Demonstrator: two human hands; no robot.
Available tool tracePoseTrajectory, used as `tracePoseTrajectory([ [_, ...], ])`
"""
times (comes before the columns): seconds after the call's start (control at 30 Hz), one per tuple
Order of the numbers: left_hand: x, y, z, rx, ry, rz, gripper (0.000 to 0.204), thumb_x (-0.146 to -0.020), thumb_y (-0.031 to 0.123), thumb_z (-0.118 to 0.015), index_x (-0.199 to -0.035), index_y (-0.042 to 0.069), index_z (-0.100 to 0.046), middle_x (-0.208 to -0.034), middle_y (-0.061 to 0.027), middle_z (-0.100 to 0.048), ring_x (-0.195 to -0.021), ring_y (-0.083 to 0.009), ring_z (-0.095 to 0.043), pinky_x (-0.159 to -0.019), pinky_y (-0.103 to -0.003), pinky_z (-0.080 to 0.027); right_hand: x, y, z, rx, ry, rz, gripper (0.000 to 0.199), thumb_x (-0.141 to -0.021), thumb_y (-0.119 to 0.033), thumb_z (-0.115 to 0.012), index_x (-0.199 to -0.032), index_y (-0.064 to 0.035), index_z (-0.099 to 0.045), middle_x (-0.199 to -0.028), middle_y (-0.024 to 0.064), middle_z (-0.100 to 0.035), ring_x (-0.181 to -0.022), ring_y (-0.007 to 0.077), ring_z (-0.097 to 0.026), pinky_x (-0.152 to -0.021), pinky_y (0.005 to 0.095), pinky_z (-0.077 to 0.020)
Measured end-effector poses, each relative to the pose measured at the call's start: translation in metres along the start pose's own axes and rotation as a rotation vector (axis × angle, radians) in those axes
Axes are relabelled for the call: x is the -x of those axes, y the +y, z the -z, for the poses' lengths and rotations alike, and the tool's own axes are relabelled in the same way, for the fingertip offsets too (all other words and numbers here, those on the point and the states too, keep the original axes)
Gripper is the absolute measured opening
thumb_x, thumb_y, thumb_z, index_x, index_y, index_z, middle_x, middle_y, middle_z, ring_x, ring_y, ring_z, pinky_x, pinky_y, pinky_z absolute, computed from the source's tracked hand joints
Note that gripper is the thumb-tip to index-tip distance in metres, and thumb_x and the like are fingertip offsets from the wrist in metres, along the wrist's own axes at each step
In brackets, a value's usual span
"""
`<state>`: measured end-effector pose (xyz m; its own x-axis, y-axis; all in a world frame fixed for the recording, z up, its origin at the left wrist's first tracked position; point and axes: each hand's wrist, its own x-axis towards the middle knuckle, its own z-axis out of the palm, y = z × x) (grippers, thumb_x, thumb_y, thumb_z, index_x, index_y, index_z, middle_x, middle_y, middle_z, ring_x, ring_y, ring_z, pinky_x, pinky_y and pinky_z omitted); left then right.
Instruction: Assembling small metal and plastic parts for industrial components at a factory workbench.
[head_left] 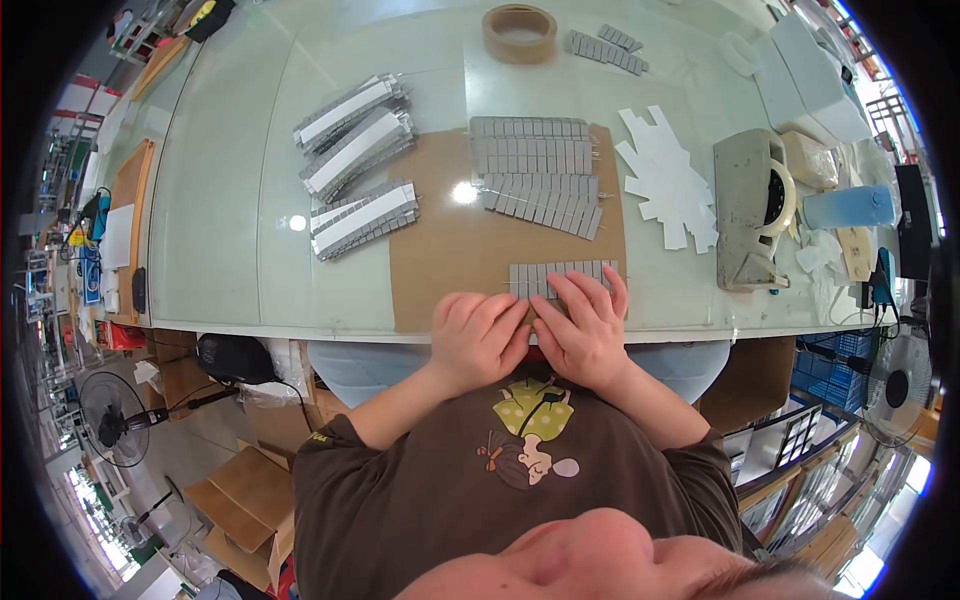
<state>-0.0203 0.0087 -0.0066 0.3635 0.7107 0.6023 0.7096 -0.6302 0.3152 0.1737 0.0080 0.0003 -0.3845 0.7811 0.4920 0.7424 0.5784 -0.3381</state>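
Note:
A grey segmented strip of small rectangular pieces, with thin wires out of its ends, lies on a brown cardboard sheet near the table's front edge. My left hand is closed at the strip's near edge, its fingers bent and pressed together; whatever its fingertips pinch is hidden. Over the strip's right part lies my right hand, fingers curled onto the pieces and the thumb close to the left fingertips. Farther up the cardboard are more grey strips, set in rows, and a slightly fanned group.
Bundles of grey strips with white bands lie to the left. White paper strips are piled at the right, beside a tape dispenser and a blue bottle. A tape roll and loose grey strips lie at the far side.

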Motion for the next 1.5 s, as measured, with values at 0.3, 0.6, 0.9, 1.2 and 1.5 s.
tracePoseTrajectory([
  [0.3, 0.0011, -0.0011, -0.0009, 0.007, -0.022, 0.002, 0.028, -0.073, 0.019, -0.075, -0.099, 0.008, -0.075, -0.102, -0.0006, -0.067, -0.090, -0.0210, -0.057, -0.087, -0.038, -0.043, -0.0043, -0.0004, 0.0023, -0.004, -0.037, -0.014, 0.026, -0.079, -0.019, -0.071, -0.103, -0.0109, -0.074, -0.124, 0.0102, -0.063, -0.117, 0.0290, -0.055, -0.111, 0.0538, -0.0286],
  [0.6, 0.0024, -0.0014, -0.0005, -0.003, -0.018, -0.010, 0.028, -0.077, 0.021, -0.074, -0.102, 0.009, -0.073, -0.103, 0.0009, -0.064, -0.090, -0.0194, -0.056, -0.084, -0.038, -0.044, 0.0002, 0.0015, -0.0001, -0.008, 0.001, -0.032, 0.026, -0.077, -0.017, -0.071, -0.102, -0.0099, -0.074, -0.124, 0.0100, -0.063, -0.117, 0.0283, -0.055, -0.111, 0.0554, -0.0283],
  [0.9, 0.0005, 0.0007, 0.0004, -0.044, -0.058, -0.004, 0.033, -0.077, 0.025, -0.072, -0.108, 0.013, -0.073, -0.106, 0.0012, -0.059, -0.094, -0.0189, -0.054, -0.086, -0.038, -0.043, -0.0001, 0.0007, -0.0011, 0.022, 0.020, -0.040, 0.025, -0.076, -0.017, -0.070, -0.100, -0.0095, -0.074, -0.122, 0.0093, -0.064, -0.116, 0.0265, -0.055, -0.111, 0.0588, -0.0279],
  [1.2, 0.0045, -0.0012, -0.0015, -0.027, -0.033, -0.001, 0.032, -0.076, 0.024, -0.072, -0.106, 0.013, -0.073, -0.104, 0.0013, -0.060, -0.093, -0.0198, -0.054, -0.086, -0.038, -0.043, -0.0015, -0.0002, 0.0006, 0.009, 0.009, -0.032, 0.025, -0.076, -0.017, -0.070, -0.100, -0.0104, -0.075, -0.122, 0.0093, -0.064, -0.116, 0.0272, -0.056, -0.112, 0.0584, -0.0265],
  [1.5, 0.0025, -0.0014, -0.0007, -0.002, -0.018, 0.009, 0.029, -0.075, 0.023, -0.072, -0.101, 0.011, -0.073, -0.103, 0.0010, -0.063, -0.091, -0.0197, -0.055, -0.084, -0.038, -0.043, -0.0009, -0.0005, 0.0009, 0.003, -0.009, -0.023, 0.025, -0.076, -0.016, -0.070, -0.101, -0.0102, -0.075, -0.122, 0.0091, -0.064, -0.116, 0.0284, -0.056, -0.112, 0.0585, -0.0263],
])
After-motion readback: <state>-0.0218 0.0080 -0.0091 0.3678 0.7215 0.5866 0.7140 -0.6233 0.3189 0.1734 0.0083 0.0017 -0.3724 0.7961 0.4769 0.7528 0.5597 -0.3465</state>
